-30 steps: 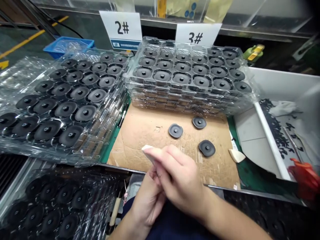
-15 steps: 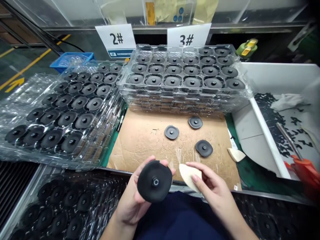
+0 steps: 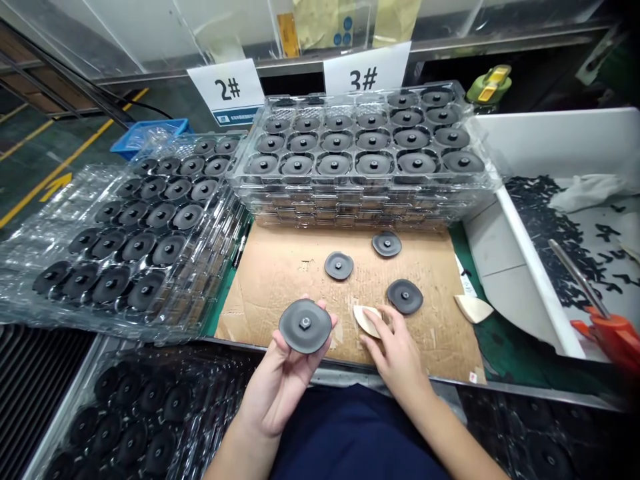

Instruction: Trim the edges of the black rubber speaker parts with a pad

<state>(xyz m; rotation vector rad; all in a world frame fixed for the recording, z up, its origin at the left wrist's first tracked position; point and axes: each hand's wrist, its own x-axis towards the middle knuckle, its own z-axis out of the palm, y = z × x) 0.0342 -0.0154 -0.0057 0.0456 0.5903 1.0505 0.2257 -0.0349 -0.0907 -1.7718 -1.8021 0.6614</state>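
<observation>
My left hand (image 3: 287,373) holds a black rounded disc (image 3: 305,325) by its edges, with the small raised hub at its centre facing up. Under the fingertips of my right hand (image 3: 395,343) is a cream wedge-shaped piece (image 3: 365,321), low over the cardboard. The thumb and fingers of that hand are apart, the index fingertip touching the piece. Three more black discs lie on the cardboard sheet (image 3: 280,287): one at the left (image 3: 339,265), one farther back (image 3: 387,244) and one by my right hand (image 3: 405,296).
Clear plastic trays of black discs stand stacked at the back (image 3: 360,190) and left (image 3: 165,267). A second cream wedge (image 3: 473,309) lies at the cardboard's right edge. The white bin (image 3: 535,267) holds small black pieces. An orange-handled tool (image 3: 613,333) lies at the right.
My right hand has lowered the cream wedge toward the cardboard and its fingers have spread. The disc in my left hand has moved forward and tilted flatter.
</observation>
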